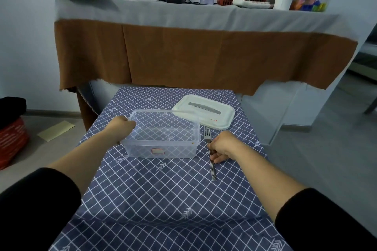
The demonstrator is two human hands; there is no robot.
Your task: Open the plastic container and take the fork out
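A clear plastic container stands open and empty on the blue checked tablecloth. Its white lid lies flat just behind it to the right, one edge overlapping the container's rim. My left hand grips the container's left rim. A metal fork lies on the cloth right of the container, tines pointing away from me. My right hand rests on the fork's handle with fingers curled around its middle.
The small table has edges close on both sides. Behind it stands a taller table draped in grey and brown cloth carrying books, bottles, a red basket and a paper roll. A red bag sits on the floor at left.
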